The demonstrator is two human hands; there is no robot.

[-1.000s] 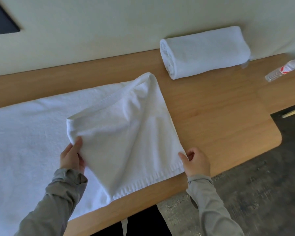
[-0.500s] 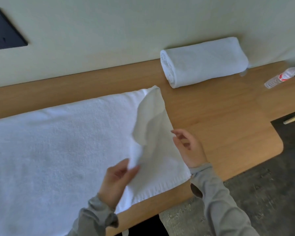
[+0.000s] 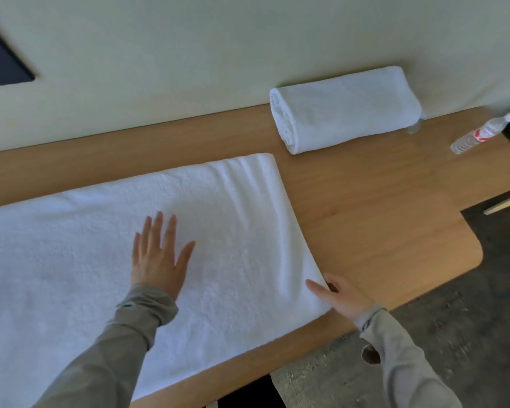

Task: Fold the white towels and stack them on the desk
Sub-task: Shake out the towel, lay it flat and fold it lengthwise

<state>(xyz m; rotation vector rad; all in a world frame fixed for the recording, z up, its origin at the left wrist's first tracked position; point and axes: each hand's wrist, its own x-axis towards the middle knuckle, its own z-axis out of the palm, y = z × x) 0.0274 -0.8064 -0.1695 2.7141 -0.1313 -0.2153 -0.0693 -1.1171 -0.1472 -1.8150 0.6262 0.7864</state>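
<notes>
My left hand [image 3: 156, 260] lies flat, fingers straight, on the towel [image 3: 233, 231] spread across the desk [image 3: 380, 207], barely folded yet. My right hand [image 3: 339, 295] pinches its right edge. One roll [image 3: 345, 110] by the wall looks finished.

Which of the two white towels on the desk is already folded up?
The towel by the wall, rolled into a compact bundle. The other towel lies spread flat under the left hand.

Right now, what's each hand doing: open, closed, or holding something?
Left hand: open, flat on the spread towel.
Right hand: pinches that towel's right edge, thumb on top.
</notes>
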